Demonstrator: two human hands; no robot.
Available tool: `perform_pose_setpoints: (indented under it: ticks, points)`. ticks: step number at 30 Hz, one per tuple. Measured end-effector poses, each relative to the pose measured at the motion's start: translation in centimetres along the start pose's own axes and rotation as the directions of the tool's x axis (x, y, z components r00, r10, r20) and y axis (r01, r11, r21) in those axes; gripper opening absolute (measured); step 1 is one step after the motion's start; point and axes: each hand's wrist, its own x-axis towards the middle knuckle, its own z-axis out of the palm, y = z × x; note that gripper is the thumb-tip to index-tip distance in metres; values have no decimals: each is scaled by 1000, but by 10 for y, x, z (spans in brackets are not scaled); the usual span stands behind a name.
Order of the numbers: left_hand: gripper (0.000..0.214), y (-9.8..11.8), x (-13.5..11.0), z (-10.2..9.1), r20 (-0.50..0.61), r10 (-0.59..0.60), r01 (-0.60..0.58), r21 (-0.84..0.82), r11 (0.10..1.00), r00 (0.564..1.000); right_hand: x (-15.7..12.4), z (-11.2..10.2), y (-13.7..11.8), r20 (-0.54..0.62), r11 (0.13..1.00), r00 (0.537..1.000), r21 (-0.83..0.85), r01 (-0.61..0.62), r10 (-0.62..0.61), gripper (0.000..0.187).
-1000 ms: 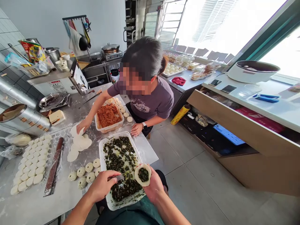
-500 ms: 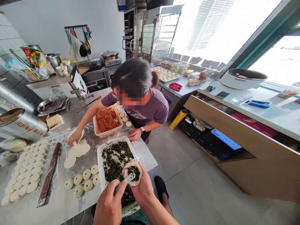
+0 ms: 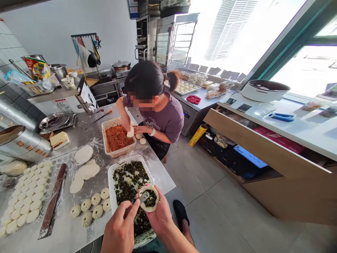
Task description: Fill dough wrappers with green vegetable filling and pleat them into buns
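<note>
My left hand [image 3: 121,225] grips a metal filling spatula [image 3: 143,197], its blade tip down in the dark green chopped filling on a round dough wrapper [image 3: 154,208]. That wrapper sits cupped in my palm-up right hand [image 3: 161,215], its pale rim curling up around the filling. Beneath both hands is a white tub [image 3: 112,191] of chopped greens [image 3: 129,179], partly hidden by my left hand. Several pleated buns [image 3: 98,211] stand on the metal table left of the tub.
A co-worker [image 3: 164,116] across the table holds a wrapper over a tub of red-brown filling [image 3: 118,138]. Flattened dough rounds [image 3: 85,174], a dark wooden strip [image 3: 54,200] and rows of dough pieces [image 3: 28,196] lie leftward. An open drawer front [image 3: 263,147] juts out right.
The co-worker's hand has gone from the dough rounds to the red-brown filling tub, now with a wrapper. My spatula blade has tilted deeper into the filling. The view has shifted slightly.
</note>
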Motion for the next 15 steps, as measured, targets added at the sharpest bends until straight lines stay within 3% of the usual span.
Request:
perform_pose_setpoints:
  ticks: [5, 12, 15]
  points:
    - [58, 0, 0, 1, -26, 91, -90, 40, 995, 995, -3, 2, 1, -10, 999, 1000, -32, -29, 28, 29]
    - [58, 0, 2, -2, 51, 8, -4, -89, 996, 999, -3, 4, -1, -17, 995, 999, -94, -43, 41, 33]
    - [52, 6, 0, -2, 54, -112, 120, -179, 976, 992, -1, 5, -2, -23, 997, 999, -72, -24, 22, 30]
